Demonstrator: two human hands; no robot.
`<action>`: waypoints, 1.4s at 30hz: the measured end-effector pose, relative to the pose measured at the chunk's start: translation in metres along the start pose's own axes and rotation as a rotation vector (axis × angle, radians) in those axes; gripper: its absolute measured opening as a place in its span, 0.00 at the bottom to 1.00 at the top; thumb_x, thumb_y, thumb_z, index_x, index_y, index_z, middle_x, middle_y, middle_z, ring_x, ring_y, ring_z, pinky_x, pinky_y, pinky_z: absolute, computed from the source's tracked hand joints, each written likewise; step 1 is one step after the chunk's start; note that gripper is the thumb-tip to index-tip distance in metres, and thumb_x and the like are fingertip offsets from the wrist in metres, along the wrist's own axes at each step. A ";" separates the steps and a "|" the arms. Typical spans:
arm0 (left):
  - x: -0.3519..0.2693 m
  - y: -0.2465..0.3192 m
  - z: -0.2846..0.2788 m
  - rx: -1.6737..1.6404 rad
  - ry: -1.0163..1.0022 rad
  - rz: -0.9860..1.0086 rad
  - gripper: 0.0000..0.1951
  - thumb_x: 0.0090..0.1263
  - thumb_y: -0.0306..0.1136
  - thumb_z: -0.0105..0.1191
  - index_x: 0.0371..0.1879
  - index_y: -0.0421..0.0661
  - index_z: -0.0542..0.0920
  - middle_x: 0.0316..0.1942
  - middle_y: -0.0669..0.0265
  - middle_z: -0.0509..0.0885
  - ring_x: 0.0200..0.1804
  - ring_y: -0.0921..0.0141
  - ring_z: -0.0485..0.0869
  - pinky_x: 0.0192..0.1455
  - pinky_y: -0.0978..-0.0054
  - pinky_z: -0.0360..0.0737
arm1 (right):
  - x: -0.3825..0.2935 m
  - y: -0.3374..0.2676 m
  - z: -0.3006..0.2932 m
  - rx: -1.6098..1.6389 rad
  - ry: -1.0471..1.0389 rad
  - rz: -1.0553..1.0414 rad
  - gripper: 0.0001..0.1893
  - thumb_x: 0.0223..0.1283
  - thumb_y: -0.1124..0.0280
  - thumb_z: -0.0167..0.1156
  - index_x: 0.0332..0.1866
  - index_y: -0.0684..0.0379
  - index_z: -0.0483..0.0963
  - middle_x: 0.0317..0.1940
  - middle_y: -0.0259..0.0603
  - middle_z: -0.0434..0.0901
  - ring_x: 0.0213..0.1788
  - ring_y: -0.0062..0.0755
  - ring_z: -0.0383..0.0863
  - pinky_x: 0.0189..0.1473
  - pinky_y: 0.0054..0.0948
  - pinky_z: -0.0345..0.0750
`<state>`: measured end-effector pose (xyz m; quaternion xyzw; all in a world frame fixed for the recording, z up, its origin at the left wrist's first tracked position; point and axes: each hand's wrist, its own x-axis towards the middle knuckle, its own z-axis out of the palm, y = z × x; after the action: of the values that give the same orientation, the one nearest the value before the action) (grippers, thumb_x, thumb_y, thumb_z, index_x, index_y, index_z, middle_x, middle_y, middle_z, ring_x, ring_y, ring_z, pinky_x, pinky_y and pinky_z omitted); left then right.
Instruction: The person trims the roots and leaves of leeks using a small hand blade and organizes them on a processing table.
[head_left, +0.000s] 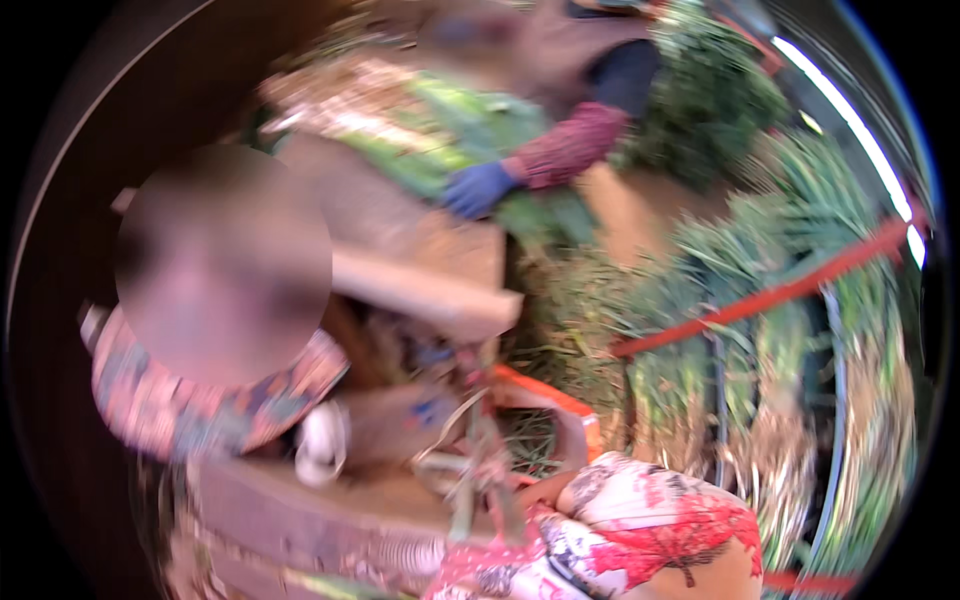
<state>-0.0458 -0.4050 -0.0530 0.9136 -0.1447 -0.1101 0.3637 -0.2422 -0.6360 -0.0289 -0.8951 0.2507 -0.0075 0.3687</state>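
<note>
My left hand is out of view. Bare skin (541, 490) shows blurred beside red and white floral cloth (660, 510) at the bottom; whether it belongs to my right hand or arm, and what it touches, I cannot tell. Blurred strips of leaf or tape (469, 480) lie just left of it. Just above, an orange-rimmed container (585, 416) holds thin green leaf cuttings (529, 439). Beyond it, a co-worker's blue-gloved hand (476, 189) rests at a heap of long green leafy stalks (427, 146), beside a brown board or table (382, 195).
Another person in a patterned top (217, 420) is at the left, near a white rounded object (322, 442). Bundles of green-leaved stalks with pale roots (780, 420) stand at the right behind a red bar (772, 300). Loose leaves (577, 322) lie in the middle.
</note>
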 end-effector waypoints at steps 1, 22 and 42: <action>-0.006 0.001 -0.007 -0.050 0.001 -0.054 0.24 0.67 0.25 0.54 0.64 0.33 0.71 0.58 0.51 0.79 0.57 0.60 0.80 0.61 0.64 0.76 | 0.007 -0.002 0.001 -0.026 -0.035 -0.020 0.34 0.51 0.64 0.64 0.65 0.61 0.65 0.42 0.56 0.80 0.38 0.56 0.81 0.45 0.50 0.75; -0.002 -0.041 -0.037 -0.935 -0.206 -0.239 0.35 0.63 0.21 0.53 0.73 0.41 0.61 0.66 0.50 0.73 0.65 0.59 0.75 0.68 0.67 0.71 | 0.003 -0.122 0.047 -0.227 -0.382 -0.303 0.39 0.42 0.62 0.70 0.64 0.59 0.64 0.41 0.58 0.82 0.45 0.59 0.83 0.49 0.53 0.77; 0.004 -0.026 -0.051 -0.979 -0.214 -0.279 0.35 0.61 0.18 0.50 0.72 0.37 0.61 0.69 0.52 0.70 0.72 0.60 0.68 0.75 0.68 0.62 | 0.170 -0.154 0.081 -0.443 -0.246 -0.216 0.37 0.48 0.58 0.65 0.66 0.59 0.64 0.47 0.51 0.82 0.50 0.52 0.83 0.54 0.48 0.73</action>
<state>-0.0219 -0.3556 -0.0348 0.6306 0.0106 -0.3049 0.7136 -0.0091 -0.5674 -0.0145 -0.9696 0.1026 0.1170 0.1887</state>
